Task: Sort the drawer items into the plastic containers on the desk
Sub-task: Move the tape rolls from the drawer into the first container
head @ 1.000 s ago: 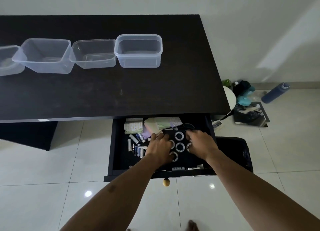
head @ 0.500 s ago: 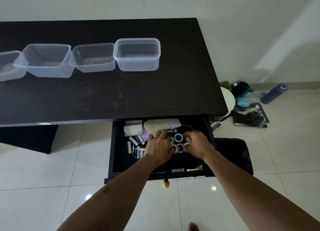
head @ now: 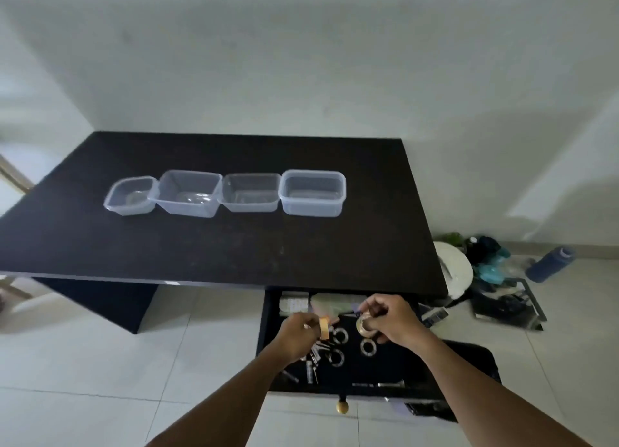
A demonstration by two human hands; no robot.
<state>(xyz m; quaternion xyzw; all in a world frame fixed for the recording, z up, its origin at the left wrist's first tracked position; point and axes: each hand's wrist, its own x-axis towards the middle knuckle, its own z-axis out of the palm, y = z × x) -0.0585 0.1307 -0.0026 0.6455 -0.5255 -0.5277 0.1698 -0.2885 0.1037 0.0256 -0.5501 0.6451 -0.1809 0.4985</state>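
Both hands are raised just above the open black drawer (head: 268, 346). My left hand (head: 298, 336) pinches a tan tape roll (head: 323, 327) held on edge. My right hand (head: 390, 319) grips another tape roll (head: 365, 326), pale and shiny. Three more tape rolls (head: 340, 336) lie flat on the drawer floor between and below the hands. Batteries (head: 310, 369) lie scattered at the drawer's left, and paper pads (head: 293, 304) sit at its back. Several clear plastic containers stand in a row on the dark desk (head: 234, 245), the rightmost (head: 313, 192) being the deepest.
The drawer's round wooden knob (head: 342, 407) points toward me. A black bag (head: 469, 363) lies on the floor right of the drawer. Further right are a white round object (head: 455, 272), assorted clutter (head: 495, 265) and a blue bottle (head: 549, 264) on the tiles.
Both hands were pressed down among the tape rolls in the drawer; now each has lifted one roll clear. The camera has tilted up, showing the whole desk.
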